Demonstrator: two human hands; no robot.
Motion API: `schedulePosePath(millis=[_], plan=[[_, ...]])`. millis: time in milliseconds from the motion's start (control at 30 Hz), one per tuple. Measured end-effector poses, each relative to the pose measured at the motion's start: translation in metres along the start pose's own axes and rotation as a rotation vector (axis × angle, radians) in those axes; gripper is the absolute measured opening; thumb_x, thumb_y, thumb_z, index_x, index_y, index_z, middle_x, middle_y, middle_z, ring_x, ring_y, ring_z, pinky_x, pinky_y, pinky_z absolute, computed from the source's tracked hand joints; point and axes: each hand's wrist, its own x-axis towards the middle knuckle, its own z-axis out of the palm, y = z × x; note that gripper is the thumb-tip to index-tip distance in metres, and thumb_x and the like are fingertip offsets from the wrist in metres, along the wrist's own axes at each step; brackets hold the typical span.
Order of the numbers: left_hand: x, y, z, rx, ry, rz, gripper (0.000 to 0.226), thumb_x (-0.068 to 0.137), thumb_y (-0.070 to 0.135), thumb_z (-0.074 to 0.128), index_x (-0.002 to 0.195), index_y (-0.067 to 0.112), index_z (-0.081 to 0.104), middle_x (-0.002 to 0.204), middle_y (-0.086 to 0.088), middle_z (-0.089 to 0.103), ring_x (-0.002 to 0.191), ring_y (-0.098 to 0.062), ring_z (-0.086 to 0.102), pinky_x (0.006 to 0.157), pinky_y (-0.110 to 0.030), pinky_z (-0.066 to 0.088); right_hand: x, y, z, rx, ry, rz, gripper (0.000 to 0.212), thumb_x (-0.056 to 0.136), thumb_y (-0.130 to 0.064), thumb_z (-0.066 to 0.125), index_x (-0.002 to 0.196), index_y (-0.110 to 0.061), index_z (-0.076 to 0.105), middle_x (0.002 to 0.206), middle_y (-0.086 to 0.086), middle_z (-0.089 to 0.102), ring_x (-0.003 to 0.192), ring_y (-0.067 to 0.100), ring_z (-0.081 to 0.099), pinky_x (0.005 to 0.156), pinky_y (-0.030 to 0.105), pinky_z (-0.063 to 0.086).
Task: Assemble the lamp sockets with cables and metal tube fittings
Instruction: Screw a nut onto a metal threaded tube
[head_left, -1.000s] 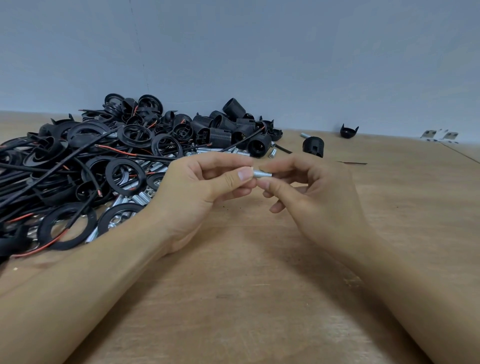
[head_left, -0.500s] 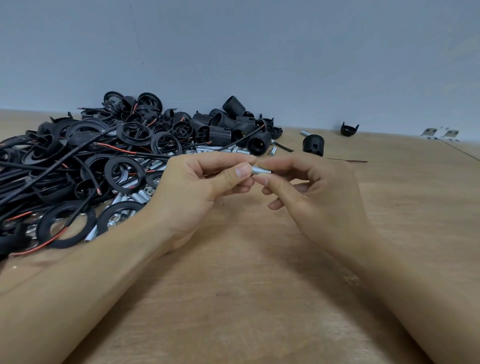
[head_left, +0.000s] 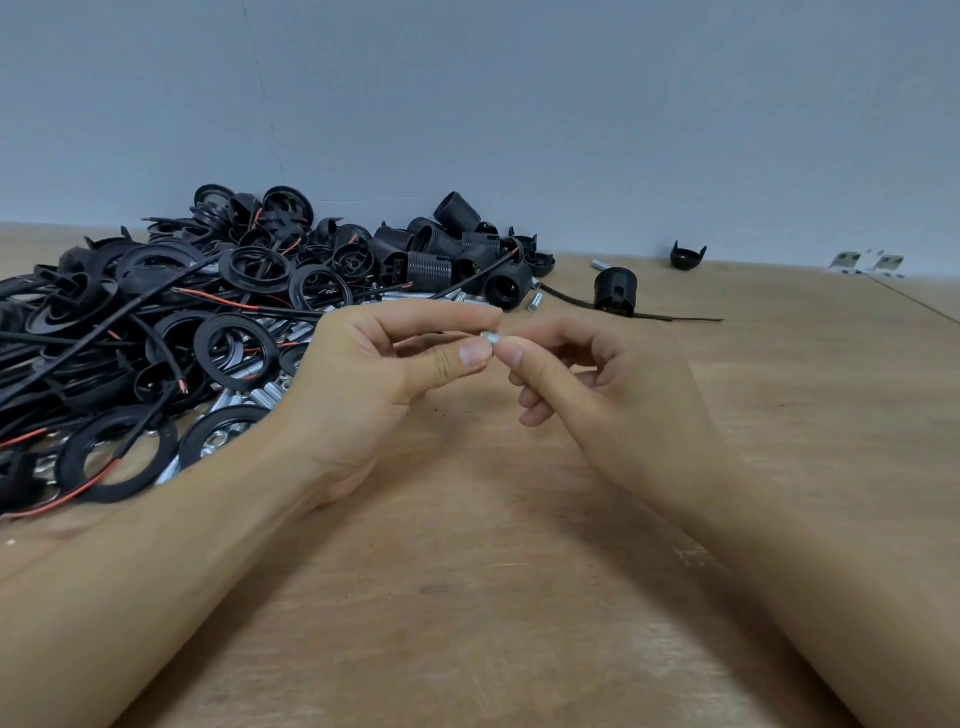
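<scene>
Both hands meet above the table (head_left: 519, 597); I see left hand (head_left: 363, 384) and right hand (head_left: 608, 395) pinching one metal tube (head_left: 491, 338). Socket pile (head_left: 260, 291) sits left of the tube.

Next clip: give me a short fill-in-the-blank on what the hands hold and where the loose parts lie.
1. Both hands, left hand and right hand, pinch one small ____ tube fitting between them.
2. The heap of black rings, sockets and cables lies on the person's ____ side.
3. The lone black socket stands on the ____ table.

Missing words: metal; left; wooden
</scene>
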Motion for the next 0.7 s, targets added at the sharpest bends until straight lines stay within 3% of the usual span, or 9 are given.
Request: schedulePosePath(millis=[133,233,333,433,533,700], plan=[[0.0014,0.0026,-0.003,-0.105,-0.04,0.059,0.041,0.068,-0.013,0.062,0.095,0.013,0.078,0.096,-0.01,0.075,0.107,-0.025,0.068,0.092,-0.032,0.054,0.0023,0.0001,0.0024,0.066,0.011,0.102,0.012,0.092,-0.024,0.065,0.082,-0.022,0.071,0.07,-0.002,0.066,0.057,0.011,0.065,0.051,0.019,0.053],[0.002,-0.0005,-0.0032,0.026,0.001,0.09,0.056,0.062,-0.011,0.053,0.109,0.016,0.07,0.105,-0.005,0.074,0.112,-0.02,0.066,0.09,-0.032,0.051,0.0043,0.0012,0.0018,0.125,0.019,0.174,0.016,0.093,-0.021,0.064,0.078,-0.024,0.07,0.064,-0.005,0.065,0.053,0.009,0.065,0.051,0.023,0.055],[-0.0006,-0.0005,-0.0001,0.075,-0.067,0.102,0.063,0.062,-0.009,0.049,0.119,0.016,0.063,0.103,-0.006,0.074,0.113,-0.022,0.065,0.091,-0.032,0.05,0.0055,0.002,0.0012,0.122,0.043,0.202,0.021,0.096,-0.019,0.06,0.078,-0.023,0.069,0.06,-0.007,0.063,0.051,0.009,0.063,0.051,0.028,0.057],[-0.001,0.0022,-0.0018,0.025,-0.062,0.145,0.059,0.066,-0.008,0.045,0.118,0.011,0.062,0.089,-0.009,0.076,0.109,-0.025,0.066,0.092,-0.033,0.05,0.0064,0.002,0.0014,0.126,0.061,0.223,0.023,0.097,-0.019,0.058,0.077,-0.018,0.07,0.059,-0.006,0.062,0.049,0.009,0.062,0.049,0.028,0.057],[-0.0008,0.0013,0.0008,0.106,-0.054,0.111,0.067,0.062,-0.004,0.049,0.126,0.014,0.059,0.109,-0.007,0.074,0.116,-0.02,0.063,0.094,-0.035,0.046,0.0058,0.0022,0.0025,0.128,0.062,0.233,0.026,0.098,-0.02,0.056,0.075,-0.016,0.068,0.058,-0.005,0.062,0.049,0.009,0.061,0.048,0.026,0.055],[-0.0024,0.0015,0.0001,0.087,-0.034,0.139,0.066,0.062,-0.005,0.045,0.126,0.01,0.056,0.097,-0.009,0.075,0.114,-0.026,0.063,0.094,-0.035,0.048,0.0058,0.0017,0.003,0.148,0.085,0.259,0.031,0.099,-0.021,0.054,0.073,-0.01,0.066,0.056,-0.003,0.06,0.048,0.011,0.06,0.046,0.023,0.051]])
